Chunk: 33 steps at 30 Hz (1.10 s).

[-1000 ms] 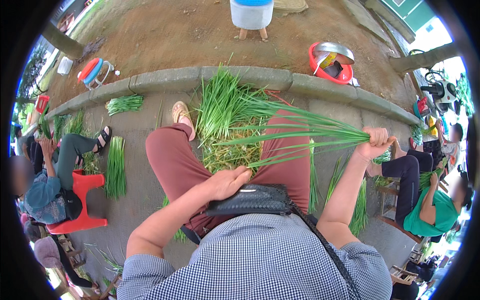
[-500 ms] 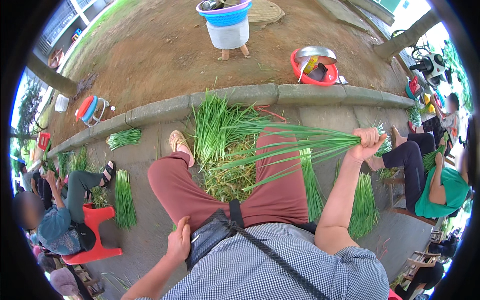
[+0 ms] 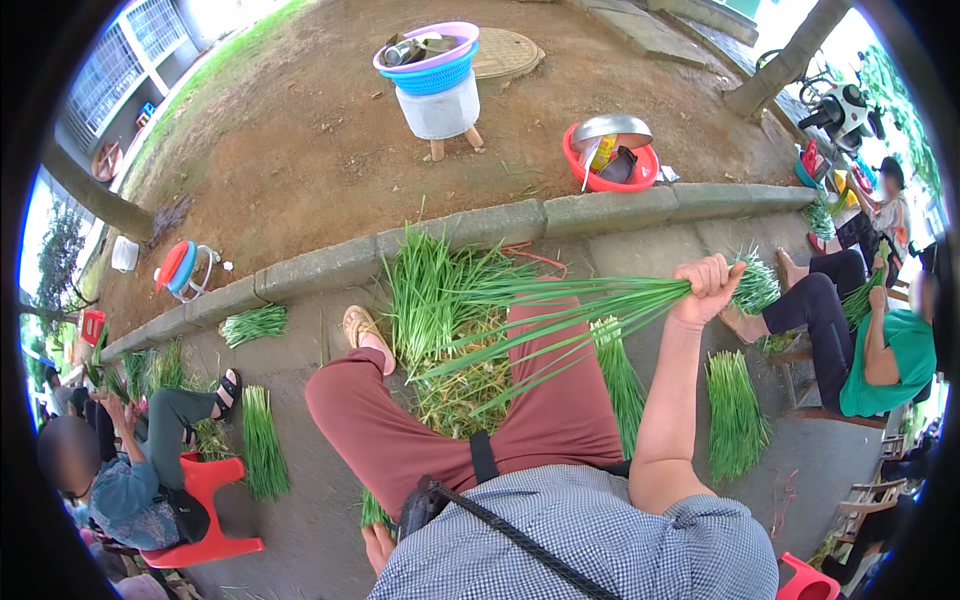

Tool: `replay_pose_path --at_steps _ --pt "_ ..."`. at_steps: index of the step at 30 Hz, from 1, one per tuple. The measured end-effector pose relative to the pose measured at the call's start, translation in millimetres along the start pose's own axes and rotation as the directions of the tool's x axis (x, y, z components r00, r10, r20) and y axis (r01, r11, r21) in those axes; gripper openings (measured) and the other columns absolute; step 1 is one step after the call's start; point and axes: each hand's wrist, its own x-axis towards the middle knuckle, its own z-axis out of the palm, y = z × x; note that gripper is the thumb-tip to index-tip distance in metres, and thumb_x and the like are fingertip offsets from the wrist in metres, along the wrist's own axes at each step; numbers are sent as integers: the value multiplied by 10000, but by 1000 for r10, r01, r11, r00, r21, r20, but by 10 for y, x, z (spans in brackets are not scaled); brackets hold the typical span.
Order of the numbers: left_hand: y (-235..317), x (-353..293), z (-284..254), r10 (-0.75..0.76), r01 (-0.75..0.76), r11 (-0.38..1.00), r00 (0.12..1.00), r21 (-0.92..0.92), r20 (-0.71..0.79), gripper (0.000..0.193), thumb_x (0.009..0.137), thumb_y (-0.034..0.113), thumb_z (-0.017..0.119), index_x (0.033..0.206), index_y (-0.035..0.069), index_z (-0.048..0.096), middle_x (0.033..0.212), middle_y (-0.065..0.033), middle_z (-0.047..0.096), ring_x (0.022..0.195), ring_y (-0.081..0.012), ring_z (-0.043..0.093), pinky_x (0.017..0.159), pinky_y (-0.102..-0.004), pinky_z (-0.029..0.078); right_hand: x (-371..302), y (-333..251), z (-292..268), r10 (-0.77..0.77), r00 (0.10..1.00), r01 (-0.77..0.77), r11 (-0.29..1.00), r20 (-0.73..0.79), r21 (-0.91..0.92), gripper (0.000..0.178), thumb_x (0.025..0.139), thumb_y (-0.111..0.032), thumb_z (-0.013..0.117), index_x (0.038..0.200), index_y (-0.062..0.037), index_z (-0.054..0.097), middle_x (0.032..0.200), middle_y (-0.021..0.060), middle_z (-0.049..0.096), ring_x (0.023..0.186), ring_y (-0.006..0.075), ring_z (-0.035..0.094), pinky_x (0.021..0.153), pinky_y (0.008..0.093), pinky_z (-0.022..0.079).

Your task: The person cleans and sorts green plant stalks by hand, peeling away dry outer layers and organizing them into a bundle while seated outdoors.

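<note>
In my raised right hand I grip a fanned bunch of long garlic chives; their leaf tips spread leftward over my right thigh. My left hand is low beside my left hip, partly hidden by my body. Its visible fingers look stretched out, at the lower end of a small bunch of garlic chives. Between my feet lies a large loose pile of garlic chives, with yellowed trimmings heaped on its near side.
Chive bundles lie on the pavement at left and right. A stone curb runs across ahead. Beyond it are a red basin and a stool bearing stacked basins. Seated people flank me, left and right.
My left hand has moved from beside my waist pouch down behind my left thigh. The right hand keeps the chives raised. The view has shifted, and a small bunch by my hip shows more.
</note>
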Motion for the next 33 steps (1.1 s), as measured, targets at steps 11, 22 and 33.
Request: replay_pose_path --at_steps 11,22,33 --pt "1680 318 64 785 -373 596 458 -711 418 502 886 167 444 1316 -44 290 1034 -158 574 993 -212 543 911 -339 397 27 227 23 144 986 -140 989 -87 56 422 793 -209 638 501 -163 336 419 -79 274 369 40 197 394 218 167" --pt "2463 306 624 782 -307 594 7 -743 623 397 944 288 390 1171 -24 487 950 -172 608 851 -253 606 777 -343 462 23 338 -12 147 986 -142 987 -80 72 406 812 -163 604 514 -154 329 423 -75 263 362 33 208 389 212 171" --pt "2417 340 791 686 -634 720 594 -281 419 312 910 332 467 1035 75 591 784 -130 637 743 -327 624 659 -390 489 81 306 6 117 992 -118 993 -54 -8 427 886 -323 535 560 -139 329 441 -61 256 378 56 198 388 228 168"
